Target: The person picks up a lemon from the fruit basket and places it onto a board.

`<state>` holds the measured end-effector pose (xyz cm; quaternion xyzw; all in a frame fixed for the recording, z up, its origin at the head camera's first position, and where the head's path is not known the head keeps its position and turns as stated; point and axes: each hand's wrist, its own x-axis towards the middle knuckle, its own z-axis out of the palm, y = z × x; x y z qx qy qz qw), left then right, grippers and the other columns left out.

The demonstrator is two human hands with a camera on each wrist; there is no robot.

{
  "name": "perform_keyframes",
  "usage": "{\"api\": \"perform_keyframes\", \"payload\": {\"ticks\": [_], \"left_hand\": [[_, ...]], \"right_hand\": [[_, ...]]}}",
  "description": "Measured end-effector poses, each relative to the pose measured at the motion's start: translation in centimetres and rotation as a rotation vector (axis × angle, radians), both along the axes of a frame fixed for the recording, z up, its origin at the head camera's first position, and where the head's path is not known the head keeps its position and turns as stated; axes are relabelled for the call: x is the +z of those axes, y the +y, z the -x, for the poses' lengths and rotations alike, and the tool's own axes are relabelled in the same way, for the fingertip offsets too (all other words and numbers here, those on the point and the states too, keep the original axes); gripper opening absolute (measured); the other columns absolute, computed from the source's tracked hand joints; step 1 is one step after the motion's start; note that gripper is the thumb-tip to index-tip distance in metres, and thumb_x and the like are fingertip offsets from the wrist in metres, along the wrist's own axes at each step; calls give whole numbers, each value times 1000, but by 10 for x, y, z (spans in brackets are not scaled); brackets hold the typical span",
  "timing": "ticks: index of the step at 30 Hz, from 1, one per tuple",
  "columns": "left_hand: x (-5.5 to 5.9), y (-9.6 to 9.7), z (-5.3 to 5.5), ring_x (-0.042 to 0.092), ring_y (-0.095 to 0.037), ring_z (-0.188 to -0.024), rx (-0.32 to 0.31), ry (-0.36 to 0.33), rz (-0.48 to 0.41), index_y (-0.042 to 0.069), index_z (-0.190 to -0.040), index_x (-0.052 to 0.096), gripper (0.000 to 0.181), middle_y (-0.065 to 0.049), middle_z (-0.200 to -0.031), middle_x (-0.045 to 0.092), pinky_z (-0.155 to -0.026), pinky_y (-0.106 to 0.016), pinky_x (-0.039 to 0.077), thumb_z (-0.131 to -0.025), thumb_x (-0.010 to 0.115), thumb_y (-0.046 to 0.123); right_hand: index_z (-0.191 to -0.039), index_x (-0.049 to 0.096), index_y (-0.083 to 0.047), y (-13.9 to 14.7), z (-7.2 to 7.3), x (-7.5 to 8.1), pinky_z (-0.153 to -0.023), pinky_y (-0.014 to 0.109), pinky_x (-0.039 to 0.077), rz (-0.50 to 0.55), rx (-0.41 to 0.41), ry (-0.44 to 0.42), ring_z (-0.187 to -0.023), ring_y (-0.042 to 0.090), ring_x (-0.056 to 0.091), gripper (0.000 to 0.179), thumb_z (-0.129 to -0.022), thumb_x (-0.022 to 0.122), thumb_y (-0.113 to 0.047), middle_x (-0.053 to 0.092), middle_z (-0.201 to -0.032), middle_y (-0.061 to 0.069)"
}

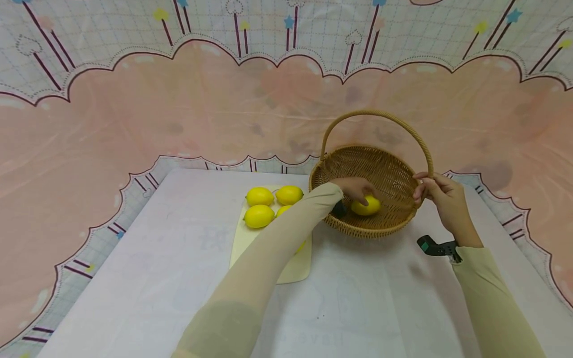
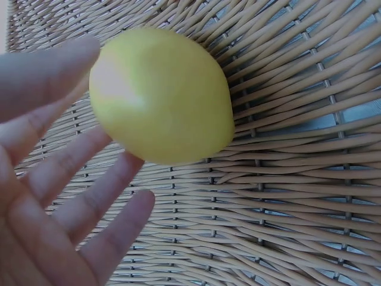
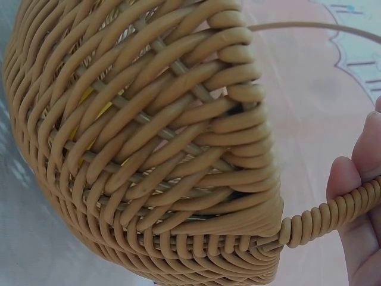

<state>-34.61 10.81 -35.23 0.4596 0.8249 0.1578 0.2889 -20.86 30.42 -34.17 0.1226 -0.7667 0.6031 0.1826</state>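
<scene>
Inside the tilted wicker basket (image 1: 396, 184), my left hand (image 1: 355, 188) pinches a yellow lemon (image 1: 367, 205) between thumb and fingers. In the left wrist view the thumb (image 2: 44, 74) lies along one side of the lemon (image 2: 164, 98), with two fingertips at its lower edge and the little finger apart. The basket's weave is close behind. My right hand (image 1: 443, 199) grips the base of the basket's handle (image 1: 378, 114) at the right rim. In the right wrist view, fingers (image 3: 360, 173) wrap the coiled handle (image 3: 327, 217) beside the woven side (image 3: 149, 131).
Left of the basket, a pale cutting board (image 1: 295, 273) bears several lemons (image 1: 259, 217), some partly hidden behind my left sleeve (image 1: 264, 268). Both stand on a white table (image 1: 147, 258). A patterned pink cloth (image 1: 201, 109) hangs behind the table.
</scene>
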Motion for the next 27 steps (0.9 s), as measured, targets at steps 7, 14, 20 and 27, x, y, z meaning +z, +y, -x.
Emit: {"api": "perform_keyframes", "payload": {"ticks": [7,14,20,27], "left_hand": [[1,-3,8,45,-21,-129,57,-20,27,11,-138,46,53,-9,-143,45,-99,-27,45,-88,65,9],[0,-5,11,51,-19,-118,87,-6,38,10,-133,49,50,-8,-137,51,-93,-27,46,-87,67,13],[0,-7,10,53,-18,-110,113,4,25,10,-119,55,36,-7,-129,53,-87,-27,47,-86,68,16],[-1,-7,12,53,-18,-115,106,8,57,10,-126,53,44,-6,-129,55,-92,-26,47,-86,69,18]], "right_hand": [[-107,59,6,-4,4,0,-64,14,53,5,-17,-5,-61,8,59,26,-98,49,-16,62,-68,-2],[-105,62,-2,-6,6,2,-64,14,53,-7,-29,-9,-61,7,59,21,-98,49,-16,62,-67,-3],[-105,63,-4,-7,6,3,-63,14,53,-6,-29,-12,-60,8,59,20,-98,49,-17,62,-67,-3],[-109,56,11,-7,6,2,-60,15,52,3,-20,-5,-58,8,58,30,-98,48,-16,62,-67,-2]]}}
